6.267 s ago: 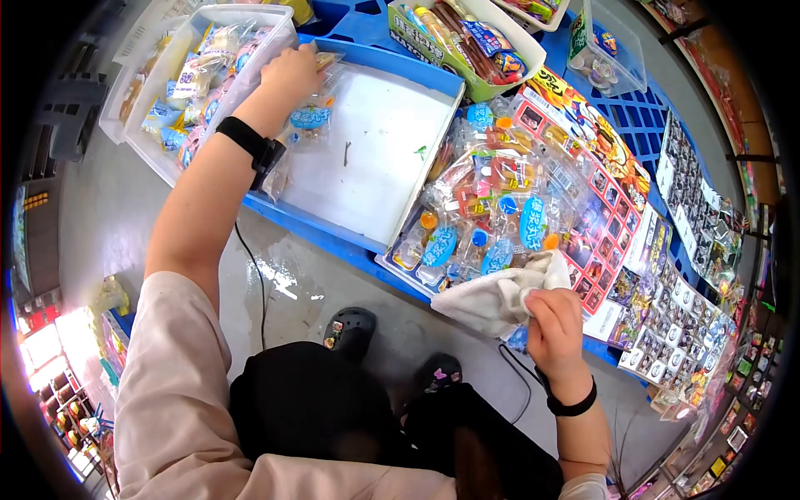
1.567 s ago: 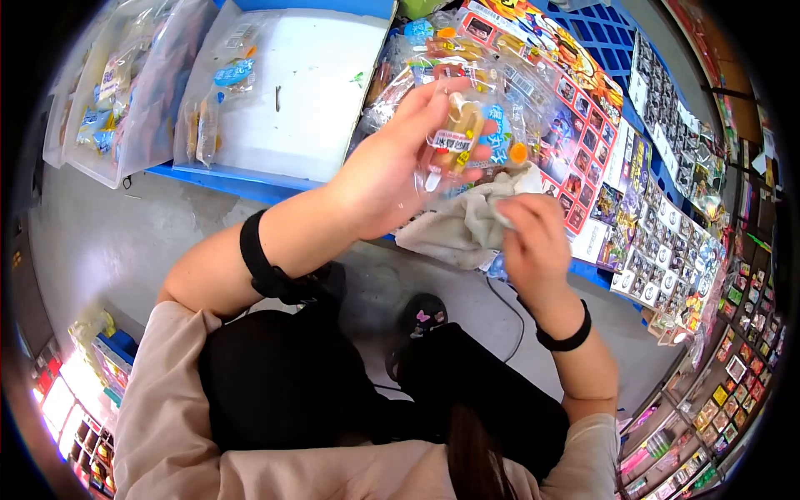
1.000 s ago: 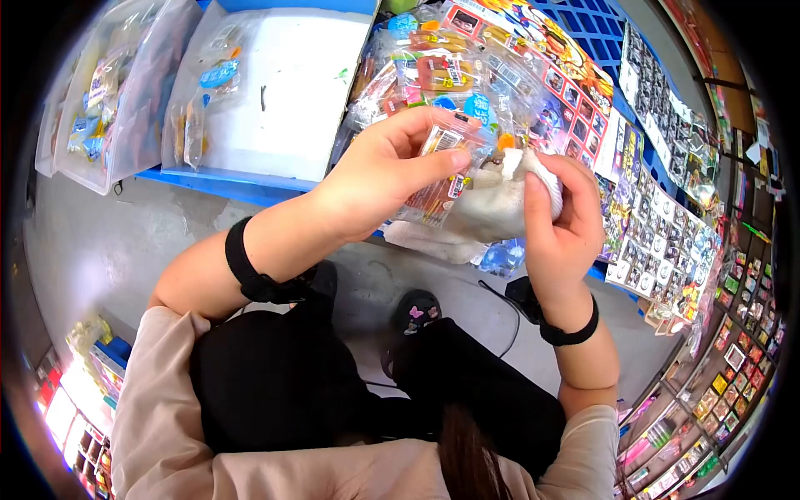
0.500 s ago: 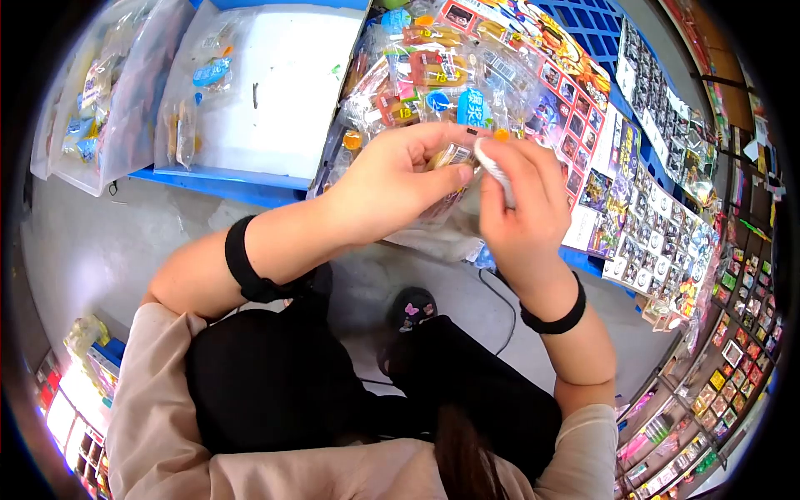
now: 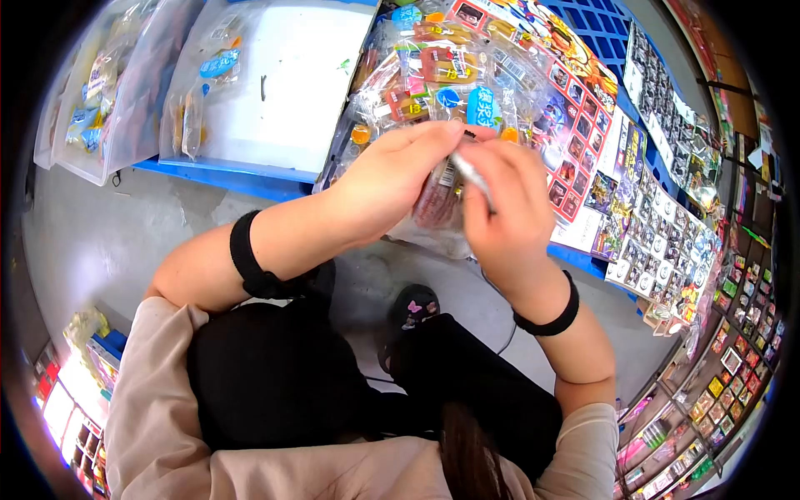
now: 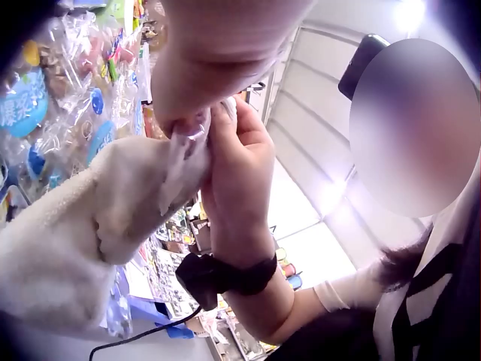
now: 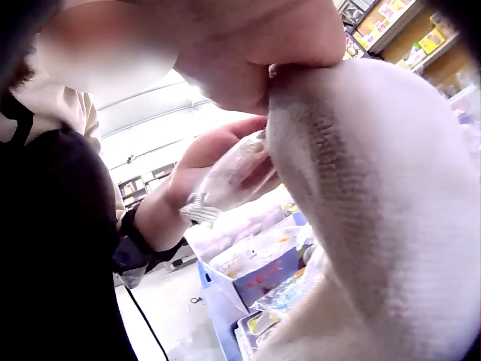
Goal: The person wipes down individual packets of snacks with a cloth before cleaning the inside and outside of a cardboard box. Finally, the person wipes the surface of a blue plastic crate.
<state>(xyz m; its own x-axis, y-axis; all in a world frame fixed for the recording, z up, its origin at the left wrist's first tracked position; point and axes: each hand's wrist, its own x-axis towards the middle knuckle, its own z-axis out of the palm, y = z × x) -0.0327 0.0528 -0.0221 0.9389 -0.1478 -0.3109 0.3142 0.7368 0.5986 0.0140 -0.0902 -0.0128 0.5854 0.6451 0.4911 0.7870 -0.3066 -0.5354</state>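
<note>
In the head view my left hand [image 5: 375, 183] holds a small clear snack packet [image 5: 437, 200] with brownish contents and a barcode, over the front edge of the packet pile. My right hand [image 5: 515, 208] pinches a white cloth [image 5: 473, 173] against the packet's upper end, so the two hands meet there. Seen from the left wrist, the cloth [image 6: 128, 199] hangs down in thick folds below the fingers. The right wrist view shows the clear packet [image 7: 237, 177] in the left hand, beside the cloth [image 7: 391, 218], which covers much of that picture.
Left of the pile of snack packets [image 5: 450, 67] is a blue tray with a white bottom [image 5: 292, 92], where several packets [image 5: 218, 65] lie. A translucent bin [image 5: 100, 158] of packets stands farther left. Printed sheets [image 5: 575, 158] lie to the right on a blue pallet [image 5: 593, 33].
My left hand has come from the blue tray to the front of the pile, now with a packet. My right hand has brought the cloth leftward onto the packet.
</note>
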